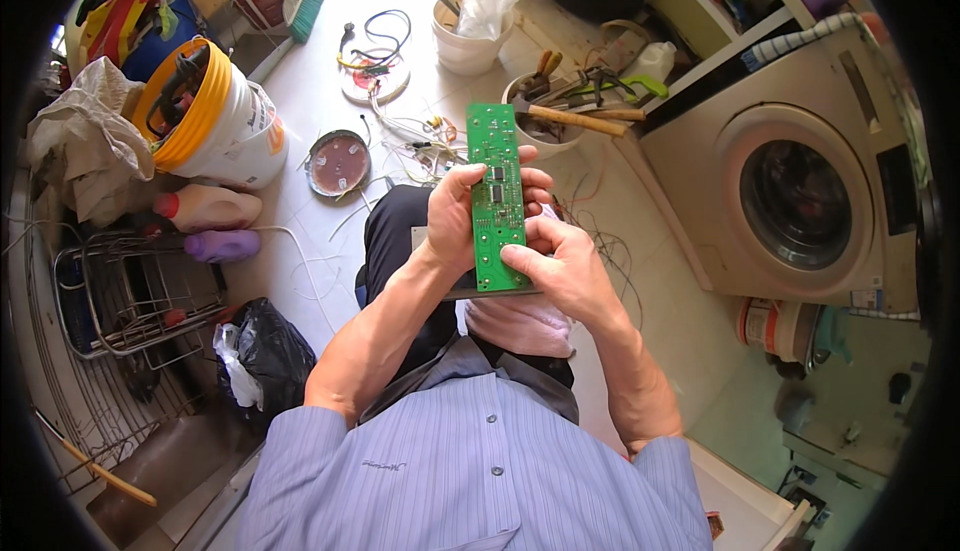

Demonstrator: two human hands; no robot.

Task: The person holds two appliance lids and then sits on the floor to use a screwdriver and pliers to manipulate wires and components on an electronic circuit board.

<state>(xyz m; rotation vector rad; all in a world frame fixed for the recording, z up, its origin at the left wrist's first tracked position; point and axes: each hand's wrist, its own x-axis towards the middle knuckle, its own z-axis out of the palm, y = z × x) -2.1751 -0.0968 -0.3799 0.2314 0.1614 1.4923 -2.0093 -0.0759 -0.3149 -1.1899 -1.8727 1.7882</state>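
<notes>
A long green circuit board (pixel 495 213) with dark chips and small soldered parts is held upright lengthwise above my lap. My left hand (pixel 455 213) grips its left edge, the thumb on the face and the fingers reaching behind to the right edge. Lower down, my right hand (pixel 560 261) pinches the right edge, with its thumb pressed on the face and its fingers behind. Under the board, a flat panel and a pinkish cloth (pixel 520 323) lie on my lap, partly hidden.
Loose wires (pixel 425 141) and a round brown disc (pixel 338 164) lie on the floor ahead. A tool bucket with a hammer (pixel 575 119) stands beyond my hands. At right is a washing machine (pixel 780 181); at left, a yellow-rimmed bucket (pixel 230 116), bottles (pixel 215 209) and a wire rack (pixel 140 291).
</notes>
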